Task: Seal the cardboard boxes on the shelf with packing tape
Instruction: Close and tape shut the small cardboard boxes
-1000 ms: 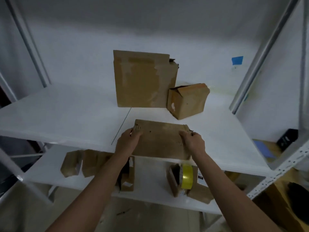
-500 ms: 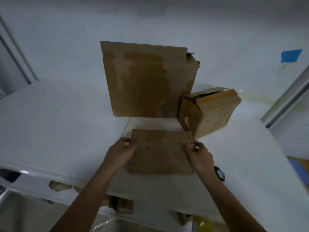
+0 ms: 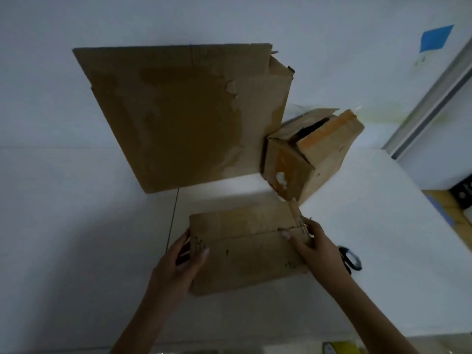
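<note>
On shelf (image 3: 76,251) | frayed flat cardboard box (image 3: 245,254) | left hand (image 3: 178,267), right hand (image 3: 318,249) holding

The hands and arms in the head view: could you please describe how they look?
The left hand and right hand wear no gloves; the left forearm and right forearm carry no sleeves as far as the frame shows. No watch, bracelet or ring is visible in the dim light.
</note>
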